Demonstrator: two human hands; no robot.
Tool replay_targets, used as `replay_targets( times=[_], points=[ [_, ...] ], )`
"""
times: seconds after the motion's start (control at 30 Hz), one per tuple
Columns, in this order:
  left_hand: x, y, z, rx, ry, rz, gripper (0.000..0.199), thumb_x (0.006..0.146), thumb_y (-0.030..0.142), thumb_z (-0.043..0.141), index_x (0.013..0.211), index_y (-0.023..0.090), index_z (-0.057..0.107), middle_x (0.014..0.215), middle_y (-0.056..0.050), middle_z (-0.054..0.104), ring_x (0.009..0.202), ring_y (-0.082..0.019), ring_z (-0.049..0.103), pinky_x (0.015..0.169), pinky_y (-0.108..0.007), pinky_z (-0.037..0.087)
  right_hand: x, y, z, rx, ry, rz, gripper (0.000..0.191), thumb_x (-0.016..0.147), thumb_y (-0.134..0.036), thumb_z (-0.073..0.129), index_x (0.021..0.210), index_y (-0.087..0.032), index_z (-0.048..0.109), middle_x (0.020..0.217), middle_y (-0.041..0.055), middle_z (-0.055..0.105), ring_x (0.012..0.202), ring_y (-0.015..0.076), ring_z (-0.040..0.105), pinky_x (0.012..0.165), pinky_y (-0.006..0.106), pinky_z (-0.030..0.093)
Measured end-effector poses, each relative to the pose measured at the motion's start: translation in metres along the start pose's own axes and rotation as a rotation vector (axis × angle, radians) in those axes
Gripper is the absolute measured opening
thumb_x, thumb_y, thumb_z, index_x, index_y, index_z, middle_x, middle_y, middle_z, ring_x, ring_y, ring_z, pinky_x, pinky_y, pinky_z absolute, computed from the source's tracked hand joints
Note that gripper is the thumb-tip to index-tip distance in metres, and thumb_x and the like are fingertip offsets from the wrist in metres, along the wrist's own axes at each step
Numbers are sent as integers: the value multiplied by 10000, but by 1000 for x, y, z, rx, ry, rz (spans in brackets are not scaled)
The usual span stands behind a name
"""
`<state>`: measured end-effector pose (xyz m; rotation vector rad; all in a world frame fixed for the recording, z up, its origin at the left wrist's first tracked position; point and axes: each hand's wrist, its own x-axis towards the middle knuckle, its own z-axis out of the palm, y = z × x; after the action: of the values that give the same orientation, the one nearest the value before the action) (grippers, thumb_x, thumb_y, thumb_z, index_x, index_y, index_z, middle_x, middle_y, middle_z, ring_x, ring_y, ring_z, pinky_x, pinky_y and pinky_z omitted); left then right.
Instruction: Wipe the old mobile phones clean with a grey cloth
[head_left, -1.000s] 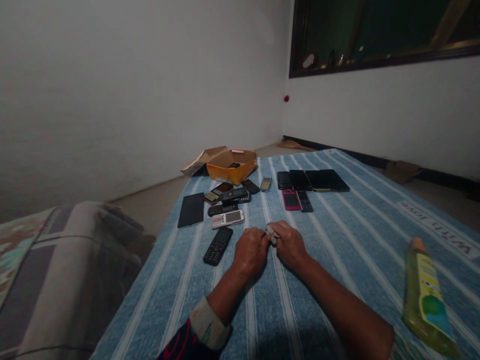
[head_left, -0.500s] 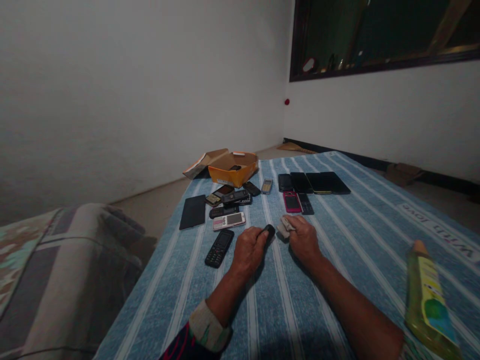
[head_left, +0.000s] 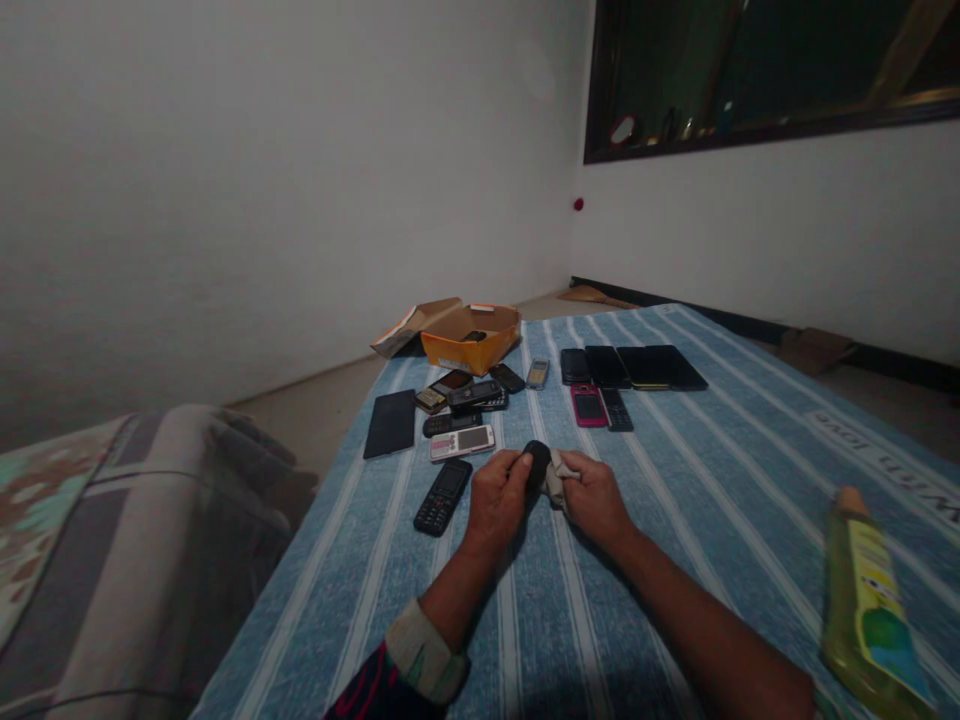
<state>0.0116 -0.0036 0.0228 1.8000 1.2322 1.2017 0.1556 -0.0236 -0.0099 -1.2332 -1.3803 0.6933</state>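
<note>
My left hand [head_left: 498, 500] is closed around a small black mobile phone [head_left: 537, 458], whose top end shows past the thumb. In my right hand [head_left: 596, 500] a crumpled pale cloth [head_left: 557, 478] is pinched, and it rests against the phone's right side. Just left of my left hand lies a black keypad phone [head_left: 443, 497] on the striped cloth. Beyond it are a white and pink phone [head_left: 463, 442] and several dark phones in a loose pile. A pink phone [head_left: 589, 406] and a black keypad phone [head_left: 617, 410] lie side by side beyond my right hand.
An open orange cardboard box [head_left: 471, 352] stands at the far end, a phone inside. Several black phones or tablets [head_left: 660, 367] lie in a row at far right. A dark flat tablet [head_left: 389, 424] is at left. A bottle of yellow liquid [head_left: 870, 610] lies at right.
My right hand has brought the cloth left, against the phone. The phone in my left hand has turned slightly, showing more of its dark face. The view has shifted a little.
</note>
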Motion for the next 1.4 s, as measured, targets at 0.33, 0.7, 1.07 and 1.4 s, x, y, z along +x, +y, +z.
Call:
replay_targets(
  times=[0.33, 0.7, 1.07, 1.4],
  points=[
    [-4, 4, 9, -71, 101, -25, 278, 859, 388, 485, 691, 192, 587, 658, 18, 555, 666, -155, 541, 656, -273, 446, -4, -27, 10, 451, 8, 408, 201, 559, -222, 523, 718, -166, 634, 552, -30, 574, 459, 114, 487, 427, 217, 353],
    [-5, 5, 10, -84, 206, -88, 299, 887, 413, 431, 731, 198, 570, 671, 16, 545, 661, -154, 518, 637, -263, 433, -18, -32, 18, 630, -128, 468, 214, 609, -268, 671, 790, -156, 645, 592, -26, 605, 492, 112, 516, 480, 217, 394],
    [-4, -6, 7, -95, 94, -53, 266, 888, 363, 482, 762, 184, 633, 729, -6, 634, 714, -161, 587, 681, -269, 479, 2, -17, -16, 92, -183, 148, 222, 689, -170, 548, 867, -176, 679, 735, 5, 655, 634, 158, 587, 599, 263, 432],
    [0, -28, 5, 31, 23, 54, 250, 786, 173, 584, 1007, 178, 701, 1021, -89, 723, 978, -226, 662, 889, -380, 520, -3, -18, -34, -989, -176, -449, 260, 790, -16, 507, 937, -190, 633, 809, 50, 587, 714, 189, 488, 654, 297, 309]
  ],
)
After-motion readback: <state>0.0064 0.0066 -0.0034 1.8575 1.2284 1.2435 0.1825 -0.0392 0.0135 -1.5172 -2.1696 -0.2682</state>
